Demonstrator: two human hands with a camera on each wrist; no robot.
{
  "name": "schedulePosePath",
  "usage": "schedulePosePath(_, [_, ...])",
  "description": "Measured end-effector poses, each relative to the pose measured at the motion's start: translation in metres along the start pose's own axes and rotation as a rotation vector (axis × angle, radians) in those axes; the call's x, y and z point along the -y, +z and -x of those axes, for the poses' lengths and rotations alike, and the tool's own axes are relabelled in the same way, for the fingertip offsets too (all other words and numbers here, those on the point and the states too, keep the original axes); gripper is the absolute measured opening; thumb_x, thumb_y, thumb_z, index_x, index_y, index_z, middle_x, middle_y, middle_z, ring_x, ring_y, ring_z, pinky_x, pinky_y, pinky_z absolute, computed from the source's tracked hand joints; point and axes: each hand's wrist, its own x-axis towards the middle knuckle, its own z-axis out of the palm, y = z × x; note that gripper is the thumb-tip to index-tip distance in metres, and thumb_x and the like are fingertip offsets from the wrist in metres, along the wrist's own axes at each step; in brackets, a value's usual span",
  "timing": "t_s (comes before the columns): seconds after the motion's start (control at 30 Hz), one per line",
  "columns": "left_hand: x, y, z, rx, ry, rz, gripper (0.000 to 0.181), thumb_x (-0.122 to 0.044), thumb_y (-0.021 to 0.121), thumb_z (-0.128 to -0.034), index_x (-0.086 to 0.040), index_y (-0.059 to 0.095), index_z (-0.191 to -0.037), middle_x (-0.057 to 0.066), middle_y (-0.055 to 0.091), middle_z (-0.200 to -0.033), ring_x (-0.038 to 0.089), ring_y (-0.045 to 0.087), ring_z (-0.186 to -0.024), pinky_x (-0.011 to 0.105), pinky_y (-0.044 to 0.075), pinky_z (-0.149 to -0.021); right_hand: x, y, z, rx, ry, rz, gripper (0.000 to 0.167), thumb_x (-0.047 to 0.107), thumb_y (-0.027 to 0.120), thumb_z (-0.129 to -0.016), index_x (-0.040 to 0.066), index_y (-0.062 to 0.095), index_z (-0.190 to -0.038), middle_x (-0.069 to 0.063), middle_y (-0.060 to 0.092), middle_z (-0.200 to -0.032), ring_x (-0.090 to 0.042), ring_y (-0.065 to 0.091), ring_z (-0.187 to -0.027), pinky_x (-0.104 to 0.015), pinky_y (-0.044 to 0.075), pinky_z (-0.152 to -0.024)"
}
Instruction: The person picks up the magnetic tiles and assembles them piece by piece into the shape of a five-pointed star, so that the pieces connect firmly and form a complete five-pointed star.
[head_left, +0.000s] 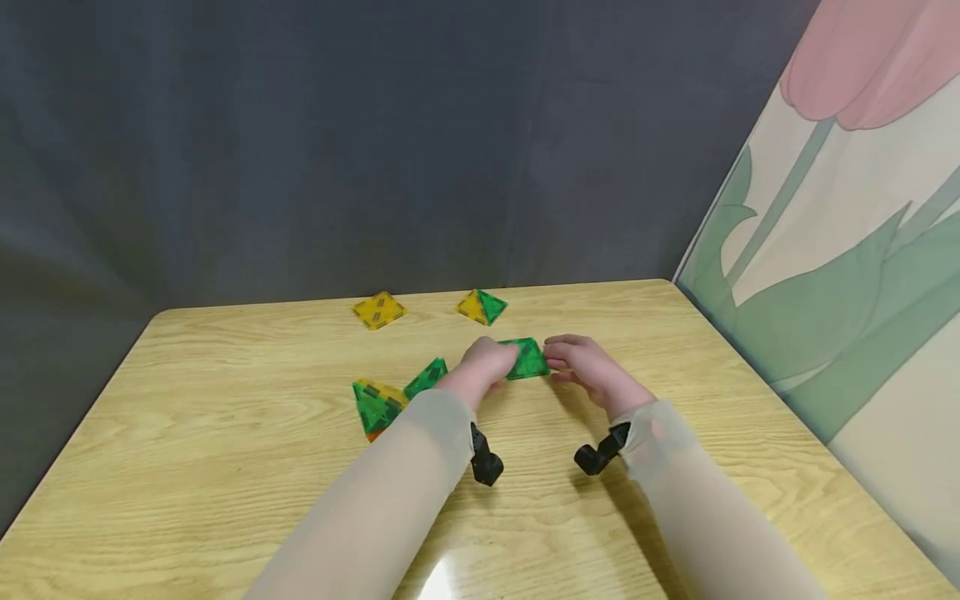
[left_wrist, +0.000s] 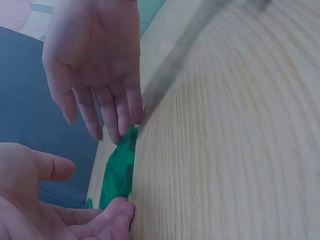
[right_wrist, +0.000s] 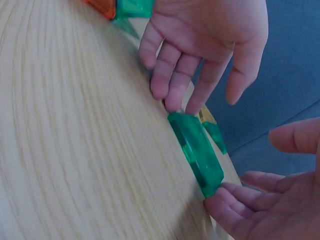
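A green translucent tile piece (head_left: pixel 528 358) lies on the table between the two hands. The left hand (head_left: pixel 486 364) is at its left side, fingertips touching its edge, as the left wrist view shows the green piece (left_wrist: pixel 118 172) beside them. From the other side the right hand (head_left: pixel 592 371) touches the opposite edge with its fingertips. Both hands have relaxed, nearly straight fingers and thumbs held off the piece. In the right wrist view the green piece (right_wrist: pixel 197 150) rests flat on the wood between both sets of fingertips.
Left of the left arm stand a green, yellow and orange piece (head_left: pixel 378 406) and a green one (head_left: pixel 425 377). Toward the back edge lie a yellow tile (head_left: pixel 379 310) and a yellow-green one (head_left: pixel 482 307). A dark curtain (head_left: pixel 337 150) hangs behind the table (head_left: pixel 225 467).
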Motion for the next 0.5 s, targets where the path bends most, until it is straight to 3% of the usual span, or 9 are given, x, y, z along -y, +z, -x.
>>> schedulePosePath(0.13, [0.001,0.001,-0.004,0.02,0.011,0.021,0.055,-0.032,0.05,-0.0982,-0.007,0.042,-0.146,0.008,0.056,-0.089,0.017,0.044,-0.05,0.029,0.043,-0.046,-0.002,-0.003,0.002,-0.033,0.015,0.04,0.053,0.016,0.042,-0.105,-0.014,0.029,-0.147,-0.032,0.036,-0.147,-0.042,0.038,-0.134,-0.049,0.041,-0.105])
schedulePosePath(0.23, [0.002,0.0,-0.007,0.034,0.024,0.042,0.061,-0.026,0.048,-0.0971,-0.009,0.031,-0.153,0.009,0.054,-0.085,0.018,0.043,-0.049,0.03,0.046,-0.048,-0.001,-0.001,0.006,-0.109,0.039,0.056,0.052,0.015,0.042,-0.103,-0.015,0.032,-0.145,-0.032,0.039,-0.143,-0.038,0.046,-0.124,-0.046,0.046,-0.101])
schedulePosePath(0.37, [0.003,-0.003,-0.011,0.04,0.023,0.049,0.047,-0.021,0.045,-0.096,-0.004,0.043,-0.14,0.006,0.045,-0.064,0.02,0.044,-0.049,0.03,0.047,-0.048,0.003,0.006,0.013,-0.166,0.06,0.022,0.05,0.013,0.04,-0.102,-0.017,0.036,-0.142,-0.034,0.042,-0.138,-0.029,0.054,-0.104,-0.045,0.049,-0.098])
schedulePosePath(0.5, [0.002,-0.005,-0.012,0.039,0.037,0.032,0.036,-0.02,0.045,-0.096,-0.001,0.05,-0.126,0.005,0.042,-0.065,0.019,0.042,-0.045,0.029,0.044,-0.044,0.006,0.012,0.021,-0.174,0.078,-0.084,0.05,0.01,0.039,-0.102,-0.017,0.033,-0.143,-0.034,0.042,-0.135,-0.024,0.057,-0.099,-0.046,0.045,-0.102])
